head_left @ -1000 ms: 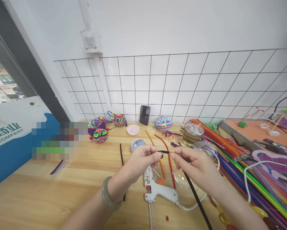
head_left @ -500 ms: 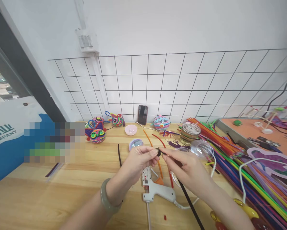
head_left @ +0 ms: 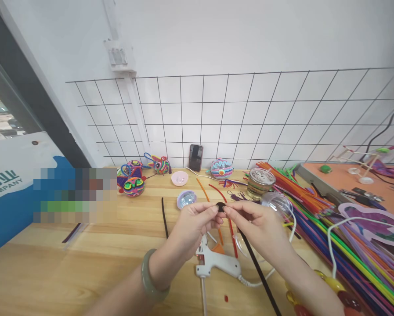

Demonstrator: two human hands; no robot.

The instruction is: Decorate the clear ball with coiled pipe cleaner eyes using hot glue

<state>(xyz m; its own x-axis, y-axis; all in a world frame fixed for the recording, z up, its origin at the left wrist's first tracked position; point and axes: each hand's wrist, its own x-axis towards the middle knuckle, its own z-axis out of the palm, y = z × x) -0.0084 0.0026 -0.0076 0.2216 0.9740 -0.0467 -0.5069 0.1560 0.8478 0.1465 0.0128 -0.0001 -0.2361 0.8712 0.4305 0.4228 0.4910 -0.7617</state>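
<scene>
Pinching a small black coil (head_left: 220,206) in narrow fingertip grips of left hand (head_left: 192,219) and right hand (head_left: 262,221), now drawn closer together, just beyond the glue gun (head_left: 218,261), with black strip (head_left: 256,267) trailing right of it, likely steadying both sides.

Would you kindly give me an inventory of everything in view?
Held strip: one, black, between hands
Glue gun: one, white, mid-table
Loose strips: several, orange, red, black, mid-table
Bowls: two, pink and lilac, mid-table
Phone: one, dark, against wall
Ornaments: at least four, multicoloured, rear
Jar: one, clear, rear right
Domes: at least two, clear, right
Stem bundles: several, multicoloured, right
Cutout: one, purple, right
Board: one, orange, far right
Sign: one, blue-white, left
Grid: one, dark, wall
Table: one, wood-coloured, below
Bangle: one, green, left wrist
Left hand: one, centre
Right hand: one, centre right
</scene>
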